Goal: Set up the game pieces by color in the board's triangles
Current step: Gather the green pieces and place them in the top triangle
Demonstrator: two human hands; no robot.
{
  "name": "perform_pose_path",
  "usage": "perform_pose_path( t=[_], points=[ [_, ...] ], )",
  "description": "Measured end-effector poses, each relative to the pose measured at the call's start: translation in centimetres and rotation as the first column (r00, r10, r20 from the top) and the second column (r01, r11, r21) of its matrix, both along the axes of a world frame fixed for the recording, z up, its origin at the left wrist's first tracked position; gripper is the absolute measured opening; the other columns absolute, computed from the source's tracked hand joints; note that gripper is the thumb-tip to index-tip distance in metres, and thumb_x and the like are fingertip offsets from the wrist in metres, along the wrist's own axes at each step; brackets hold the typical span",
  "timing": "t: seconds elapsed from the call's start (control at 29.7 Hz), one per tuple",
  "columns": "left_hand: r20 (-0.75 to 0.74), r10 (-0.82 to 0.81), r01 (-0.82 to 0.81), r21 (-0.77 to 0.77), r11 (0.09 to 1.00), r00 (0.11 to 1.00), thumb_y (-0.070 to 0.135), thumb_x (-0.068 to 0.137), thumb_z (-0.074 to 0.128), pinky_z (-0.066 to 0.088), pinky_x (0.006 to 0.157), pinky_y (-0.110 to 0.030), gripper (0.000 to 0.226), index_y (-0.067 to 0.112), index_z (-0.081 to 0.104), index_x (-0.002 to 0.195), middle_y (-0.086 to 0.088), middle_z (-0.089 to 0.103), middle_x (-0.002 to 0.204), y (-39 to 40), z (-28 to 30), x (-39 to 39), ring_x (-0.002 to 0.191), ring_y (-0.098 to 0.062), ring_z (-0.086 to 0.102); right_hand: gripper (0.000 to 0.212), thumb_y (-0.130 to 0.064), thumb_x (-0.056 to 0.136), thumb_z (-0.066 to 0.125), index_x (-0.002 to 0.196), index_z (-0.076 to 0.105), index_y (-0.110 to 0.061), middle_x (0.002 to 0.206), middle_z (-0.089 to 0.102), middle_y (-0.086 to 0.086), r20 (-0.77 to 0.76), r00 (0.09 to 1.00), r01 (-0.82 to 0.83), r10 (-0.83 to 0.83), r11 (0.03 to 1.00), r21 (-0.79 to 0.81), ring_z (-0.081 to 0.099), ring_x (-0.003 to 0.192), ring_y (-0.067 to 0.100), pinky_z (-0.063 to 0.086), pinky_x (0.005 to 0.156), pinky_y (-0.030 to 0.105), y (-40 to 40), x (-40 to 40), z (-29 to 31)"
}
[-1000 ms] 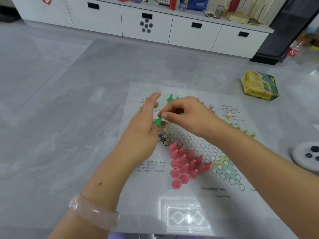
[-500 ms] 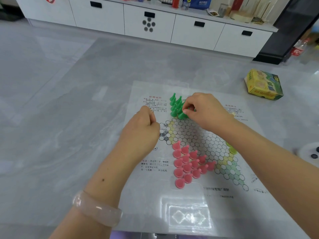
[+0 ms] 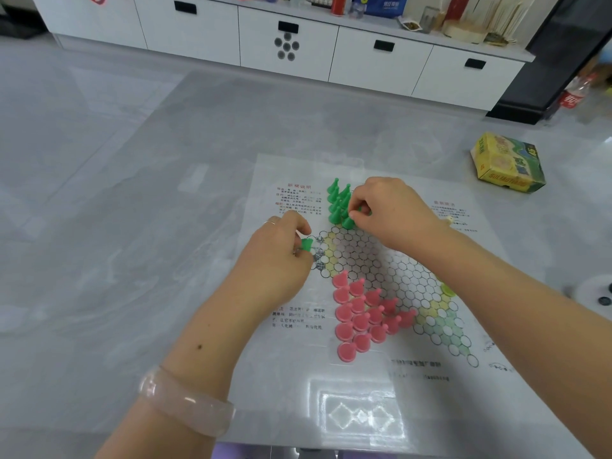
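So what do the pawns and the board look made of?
Pink pawns and green pawns: likely moulded plastic, uniform colour, slight sheen. Board: looks like a thin glossy printed sheet, plastic or laminated paper, lying flat and reflecting light.

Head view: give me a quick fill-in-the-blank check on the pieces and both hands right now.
1. The left hand holds a piece coloured ____.
2. The right hand sets a piece down among the green pieces, at the board's ____ triangle from the camera.
3. The pink pieces fill the triangle ____ to the camera.
4. The yellow box lies on the table to the board's ____.

Missing words: green; far; nearest; right
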State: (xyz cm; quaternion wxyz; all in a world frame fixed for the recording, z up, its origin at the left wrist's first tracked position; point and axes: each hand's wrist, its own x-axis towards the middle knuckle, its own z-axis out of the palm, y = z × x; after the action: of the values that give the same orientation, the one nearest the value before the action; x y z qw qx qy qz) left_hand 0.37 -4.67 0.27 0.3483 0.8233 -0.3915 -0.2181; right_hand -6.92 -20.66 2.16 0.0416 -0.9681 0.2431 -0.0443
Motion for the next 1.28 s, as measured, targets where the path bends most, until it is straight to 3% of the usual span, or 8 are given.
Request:
perform_pose_path(
  t=[0.17,0.44,0.54,0.64,0.77,1.04,1.18,1.28],
  points=[
    [0.209,-0.063,0.047,0.081,0.996,0.976,0.02,0.092,0.048,0.035,0.086,-0.024,0.04,0.029,0.046,0.13,-0.004,0.042,0.119,0.1,-0.7,-0.1,0.11,-0.019,0.045,0.018,-0.016,0.09,0.051,0.096,0.067,-0.012,0.091,0.053,-0.002,-0.001,1.0,0.005,-0.005,1.0,0.006,0.047,0.08,0.011,0.039,0.072,0.023,0.0,0.1,-0.2],
    [0.219,0.024,-0.035,0.044,0.998,0.975,0.017,0.088,0.055,0.032,0.068,-0.02,0.01,0.015,0.056,0.098,0.002,0.046,0.097,0.0,-0.9,0.2,0.086,-0.012,0.044,0.02,-0.021,0.091,0.051,0.095,0.068,-0.011,0.089,0.056,-0.001,0.072,0.997,-0.005,0.004,1.0,0.015,0.048,0.077,0.012,0.04,0.072,0.024,0.0,-0.5,0.7],
    [0.018,0.175,-0.174,-0.077,0.982,0.984,0.021,0.087,0.06,0.036,0.051,-0.012,0.009,0.017,0.058,0.079,0.007,0.055,0.078,-0.2,-0.6,0.4,0.066,-0.006,0.051,0.023,-0.022,0.092,0.05,0.09,0.069,-0.009,0.086,0.064,0.001,0.168,0.985,-0.049,0.038,0.997,0.06,0.053,0.072,0.012,0.042,0.066,0.019,0.9,-0.9,1.8],
    [-0.383,0.241,-0.334,-0.198,0.922,0.892,0.021,0.088,0.059,0.041,0.046,-0.011,0.012,0.014,0.062,0.078,0.004,0.063,0.067,-0.2,-0.1,0.4,0.045,0.001,0.05,0.016,-0.023,0.09,0.056,0.094,0.07,-0.016,0.085,0.065,-0.008,0.211,0.97,-0.178,0.119,0.941,0.288,0.058,0.077,0.006,0.042,0.071,0.012,2.7,-1.2,2.8],
    [-0.582,0.193,-0.391,-0.234,0.89,0.79,0.017,0.092,0.052,0.043,0.045,-0.011,0.015,0.009,0.06,0.081,0.002,0.067,0.072,-0.1,0.3,0.4,0.048,-0.004,0.05,0.013,-0.021,0.086,0.062,0.095,0.071,-0.017,0.086,0.068,-0.006,0.236,0.954,-0.26,0.183,0.897,0.358,0.059,0.079,0.004,0.045,0.075,0.014,3.8,-1.1,2.8],
    [-0.555,0.221,-0.394,-0.212,0.894,0.802,0.022,0.093,0.051,0.044,0.049,-0.017,0.015,0.014,0.058,0.082,0.003,0.066,0.074,0.0,0.4,0.3,0.05,-0.006,0.051,0.01,-0.019,0.086,0.062,0.09,0.071,-0.016,0.08,0.065,-0.01,0.284,0.947,-0.254,0.153,0.897,0.362,0.059,0.075,0.004,0.045,0.071,0.013,3.7,-0.7,2.7],
    [-0.415,0.354,-0.462,-0.196,0.865,0.838,0.022,0.092,0.046,0.041,0.056,-0.023,0.017,0.025,0.054,0.077,0.005,0.061,0.085,0.0,0.2,0.8,0.064,-0.012,0.052,0.017,-0.021,0.091,0.053,0.096,0.068,-0.015,0.084,0.055,-0.006,0.145,0.979,-0.157,0.145,0.985,0.069,0.048,0.079,0.01,0.035,0.069,0.02,1.5,-0.3,2.6],
    [-0.284,0.385,-0.447,-0.197,0.873,0.878,0.014,0.09,0.044,0.035,0.051,-0.013,0.016,0.021,0.057,0.084,0.012,0.053,0.08,0.3,0.3,1.1,0.064,-0.006,0.047,0.019,-0.022,0.093,0.049,0.099,0.066,-0.015,0.087,0.045,-0.008,0.029,0.986,-0.162,0.163,0.986,-0.046,0.042,0.088,0.011,0.038,0.078,0.027,0.6,-0.2,1.8]
  ],
)
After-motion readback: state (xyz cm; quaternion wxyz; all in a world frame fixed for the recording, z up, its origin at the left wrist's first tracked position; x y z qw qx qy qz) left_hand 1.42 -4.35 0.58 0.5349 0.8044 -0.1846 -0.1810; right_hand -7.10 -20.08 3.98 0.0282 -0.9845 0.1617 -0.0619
